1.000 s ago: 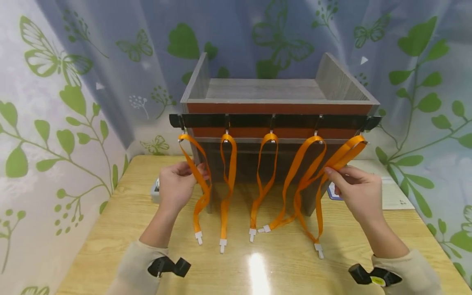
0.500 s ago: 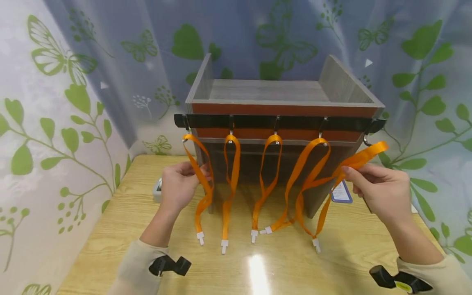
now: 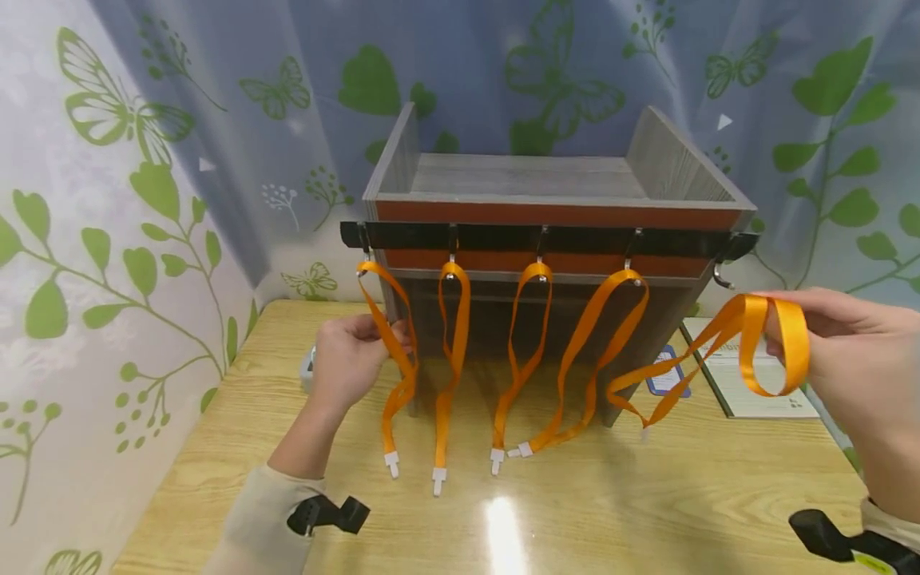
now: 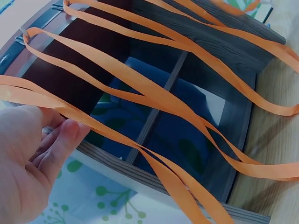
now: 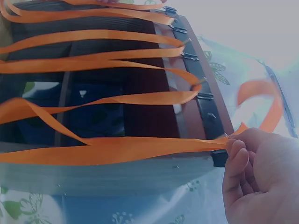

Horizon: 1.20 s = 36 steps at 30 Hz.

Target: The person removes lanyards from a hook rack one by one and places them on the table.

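Observation:
A grey wooden shelf unit point(image 3: 561, 205) bears a black hook rail point(image 3: 496, 237) along its front. Orange lanyards with white clips hang from the rail, including the leftmost lanyard point(image 3: 402, 375) and another lanyard point(image 3: 589, 319) nearest the right. My left hand point(image 3: 354, 355) grips the unit's left side panel point(image 4: 117, 165), its fingers partly behind the leftmost lanyard. Off to the right, my right hand point(image 3: 855, 351) pinches an orange lanyard point(image 3: 791, 351) that is off the rail; its upper loop curls over the fingers and its strap trails left. The rightmost hook point(image 3: 722, 277) holds nothing.
Behind the unit's right side lie a blue-framed card point(image 3: 668, 371) and a pale notebook point(image 3: 755, 383) on the wooden table point(image 3: 561, 519). A small grey object point(image 3: 307, 369) sits partly behind the left hand. Patterned curtains point(image 3: 237, 200) enclose the table.
My right hand has drawn the rightmost lanyard off its hook and carried it right, its lower end swinging up. My left hand has stayed at the unit's left side.

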Motion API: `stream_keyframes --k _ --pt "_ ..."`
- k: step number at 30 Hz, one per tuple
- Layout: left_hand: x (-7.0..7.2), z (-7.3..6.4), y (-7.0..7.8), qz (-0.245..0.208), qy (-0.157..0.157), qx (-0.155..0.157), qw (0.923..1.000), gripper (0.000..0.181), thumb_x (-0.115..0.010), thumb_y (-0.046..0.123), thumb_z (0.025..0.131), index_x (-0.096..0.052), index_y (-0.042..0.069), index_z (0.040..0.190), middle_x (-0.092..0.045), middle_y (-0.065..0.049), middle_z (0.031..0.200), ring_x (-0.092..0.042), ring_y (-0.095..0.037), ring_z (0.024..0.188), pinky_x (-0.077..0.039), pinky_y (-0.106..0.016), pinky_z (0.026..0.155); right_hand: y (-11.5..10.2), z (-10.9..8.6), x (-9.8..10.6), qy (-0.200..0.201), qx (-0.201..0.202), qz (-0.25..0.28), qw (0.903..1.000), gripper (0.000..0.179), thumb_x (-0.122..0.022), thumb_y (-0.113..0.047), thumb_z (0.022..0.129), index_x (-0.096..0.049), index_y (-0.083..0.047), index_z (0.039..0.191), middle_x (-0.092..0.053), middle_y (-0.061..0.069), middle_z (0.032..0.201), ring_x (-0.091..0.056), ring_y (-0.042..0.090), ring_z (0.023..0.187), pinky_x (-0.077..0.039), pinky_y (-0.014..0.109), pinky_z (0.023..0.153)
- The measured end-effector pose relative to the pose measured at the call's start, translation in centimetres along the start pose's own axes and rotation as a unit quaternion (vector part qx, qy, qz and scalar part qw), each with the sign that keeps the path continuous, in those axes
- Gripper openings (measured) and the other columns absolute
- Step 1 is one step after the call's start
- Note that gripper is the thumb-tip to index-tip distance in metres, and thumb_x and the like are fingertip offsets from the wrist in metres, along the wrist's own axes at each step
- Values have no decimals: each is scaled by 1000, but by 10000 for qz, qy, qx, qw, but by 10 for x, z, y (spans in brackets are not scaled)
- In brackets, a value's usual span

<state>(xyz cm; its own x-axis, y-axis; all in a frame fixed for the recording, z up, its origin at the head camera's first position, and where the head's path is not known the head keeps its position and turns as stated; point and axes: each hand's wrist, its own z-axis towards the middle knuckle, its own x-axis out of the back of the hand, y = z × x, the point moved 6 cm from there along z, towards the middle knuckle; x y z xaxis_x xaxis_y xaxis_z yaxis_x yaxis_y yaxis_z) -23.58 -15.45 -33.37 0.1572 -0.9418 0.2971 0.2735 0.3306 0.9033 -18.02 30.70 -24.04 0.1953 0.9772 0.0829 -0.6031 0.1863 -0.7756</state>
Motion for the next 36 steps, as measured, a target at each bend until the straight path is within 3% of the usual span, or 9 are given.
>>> stream_keyframes --k 6,12,16,19,22,24,27,32,36 --pt "1 2 -2 -58 -11 210 9998 21 -76 14 89 -76 -6 90 -76 -20 79 -72 -6 62 -63 -30 64 10 -6 21 196 -624 -1212 9905 30 -68 14 86 -78 -13 95 -71 -14 70 -56 2 52 -42 12 49" --pt "0 3 -3 33 -47 212 9998 21 -76 15 89 -76 -7 91 -76 -19 79 -72 -4 62 -62 -26 63 30 -22 39 133 -1232 -314 9918 30 -67 10 88 -79 -17 92 -74 -12 74 -59 2 54 -44 12 48" --pt "0 3 -2 62 -49 196 9998 21 -75 14 89 -76 -7 91 -76 -20 79 -72 -4 62 -62 -26 62 37 -28 47 8 -1181 -391 9922 32 -66 9 89 -78 -20 92 -74 -15 75 -59 0 55 -44 11 47" --pt "1 3 -2 18 -56 172 9998 20 -75 13 89 -76 -7 93 -76 -21 80 -72 -5 62 -62 -27 61 40 -30 51 -28 -1137 -146 9934 33 -64 11 91 -78 -19 92 -75 -13 75 -59 1 53 -43 13 45" --pt "1 3 -3 -18 -78 133 9999 21 -74 13 90 -76 -7 96 -76 -21 82 -72 -5 63 -62 -28 62 43 -32 57 -42 -1262 -654 9898 36 -63 8 93 -76 -26 90 -73 -18 73 -58 -1 54 -42 13 45" --pt "1 3 -3 -53 -72 117 9999 22 -74 14 90 -76 -7 97 -76 -22 83 -73 -5 64 -62 -28 62 47 -32 61 -60 -1458 -1122 9829 38 -63 5 94 -74 -31 89 -71 -22 74 -57 -1 55 -41 14 45" --pt "2 1 -5 -71 -28 132 9999 23 -75 15 90 -76 -7 96 -76 -22 82 -73 -5 64 -62 -28 63 56 -35 65 -149 -1819 -1891 9649 41 -64 -2 96 -69 -41 88 -67 -29 72 -55 -2 57 -41 15 46" --pt "2 0 -6 -48 6 170 9998 23 -75 16 90 -76 -6 93 -76 -21 81 -73 -5 64 -62 -27 62 75 -47 69 -280 -2314 -2478 9403 36 -65 -12 97 -62 -46 88 -64 -32 72 -55 1 58 -46 15 49" --pt "1 1 -6 -114 -56 110 9999 22 -75 14 90 -76 -7 96 -75 -22 81 -73 -6 64 -62 -29 63 88 -56 73 -218 -2546 -2565 9321 32 -68 -14 96 -63 -45 87 -64 -31 73 -55 2 61 -48 17 50"
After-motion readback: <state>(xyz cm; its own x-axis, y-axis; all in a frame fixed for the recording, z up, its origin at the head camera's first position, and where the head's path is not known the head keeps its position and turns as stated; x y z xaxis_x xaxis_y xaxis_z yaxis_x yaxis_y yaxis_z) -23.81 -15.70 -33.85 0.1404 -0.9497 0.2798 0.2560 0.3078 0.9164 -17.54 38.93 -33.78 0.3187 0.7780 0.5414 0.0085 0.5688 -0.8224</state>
